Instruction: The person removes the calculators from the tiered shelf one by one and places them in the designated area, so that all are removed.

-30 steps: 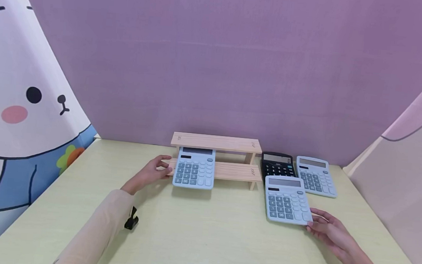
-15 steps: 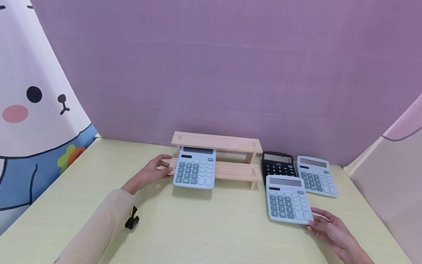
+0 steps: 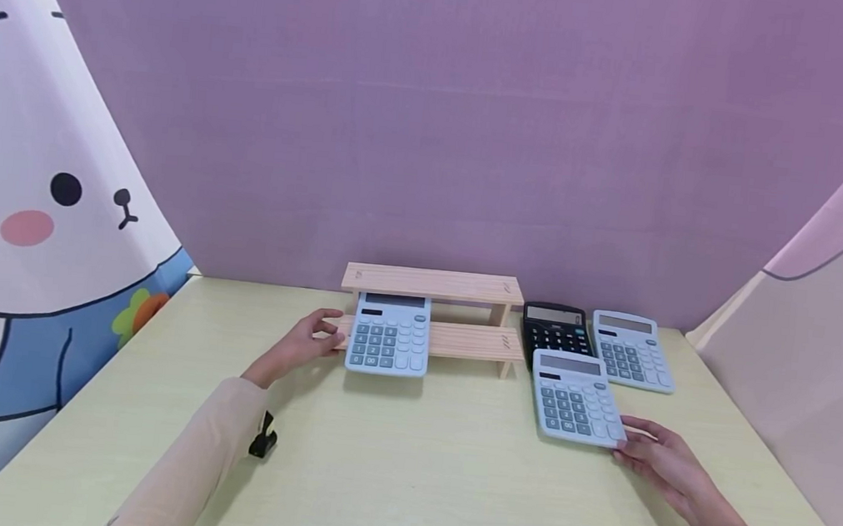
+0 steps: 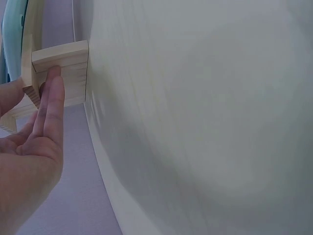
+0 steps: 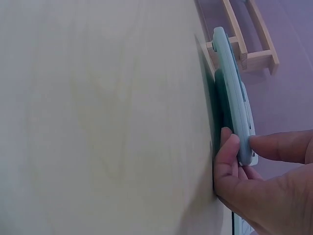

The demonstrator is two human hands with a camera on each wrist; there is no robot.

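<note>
Left hand [image 3: 298,342]: pinched the rack [image 3: 470,342] at its left end. Right hand [image 3: 667,468]: pinched the front calculator [image 3: 578,398] by one corner.

The pale blue calculator [image 3: 578,402] that my right hand [image 3: 667,468] pinches looks like smooth moulded plastic, its rounded edge faintly satin, its display window [image 3: 571,365] glassier than the matt casing. The black calculator [image 3: 554,335] looks like plastic too. My left hand [image 3: 298,341] grips a rack [image 3: 467,342] of bare-looking wood — matt, straight-grained, with fine stripes on the cut plank end. Below it I see a smooth surface [image 3: 373,468], faintly wood-grained and low in sheen; whether solid or laminate, I can't tell. The backdrop [image 3: 433,130] is matt cloth, lightly creased — and my sleeve [image 3: 197,452] looks like plain, matt fabric.
</note>
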